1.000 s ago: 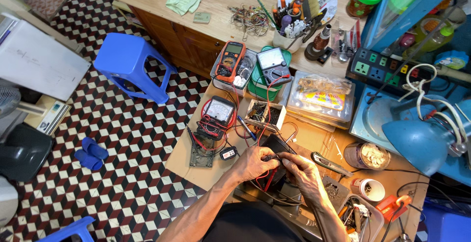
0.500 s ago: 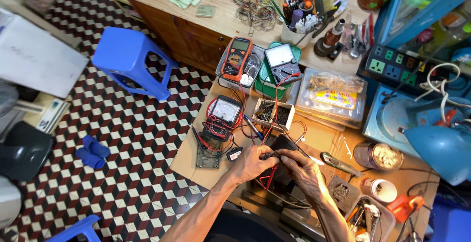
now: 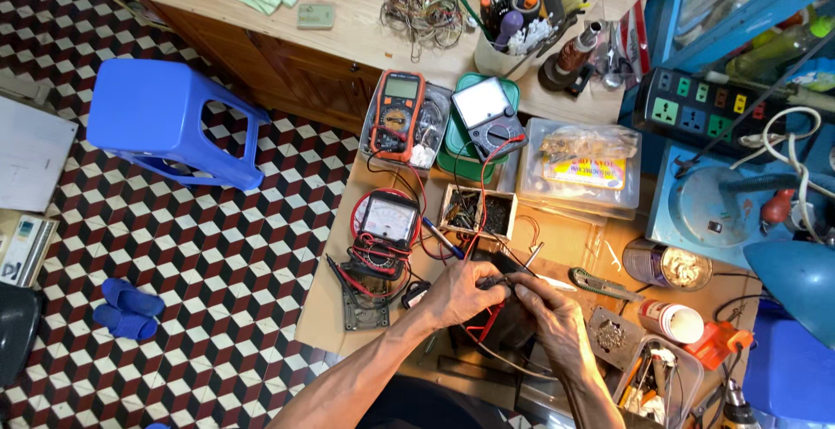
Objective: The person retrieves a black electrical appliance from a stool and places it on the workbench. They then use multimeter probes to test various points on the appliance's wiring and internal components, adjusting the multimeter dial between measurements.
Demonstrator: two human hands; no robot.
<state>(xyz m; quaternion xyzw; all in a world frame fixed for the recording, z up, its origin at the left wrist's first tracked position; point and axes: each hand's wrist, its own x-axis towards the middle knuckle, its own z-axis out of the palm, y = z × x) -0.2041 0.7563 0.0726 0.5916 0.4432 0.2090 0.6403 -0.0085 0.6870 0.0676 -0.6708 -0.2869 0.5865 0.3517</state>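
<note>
My left hand [image 3: 459, 294] and my right hand [image 3: 554, 314] meet over a small dark device [image 3: 511, 320] on the wooden bench [image 3: 557, 242]. Both hands pinch thin probe leads, one red and one black, whose tips touch the device. The red and black wires [image 3: 480, 194] run up to a black analog meter [image 3: 489, 117] on a green box. A red-rimmed analog meter [image 3: 388, 220] lies just left of my left hand. An orange digital multimeter [image 3: 396, 113] rests in a clear tray behind it.
A small box of parts [image 3: 477, 212], a clear lidded tub [image 3: 582, 166], a utility knife [image 3: 600, 286], tape rolls [image 3: 671, 319] and a blue lamp [image 3: 796, 277] crowd the bench. A blue plastic stool [image 3: 165, 120] stands on the checkered floor to the left, with blue slippers [image 3: 124, 307] nearby.
The view has shifted, bringing the bench lower and closer in frame. My hands stay together over the dark device with the probe leads, barely moved.
</note>
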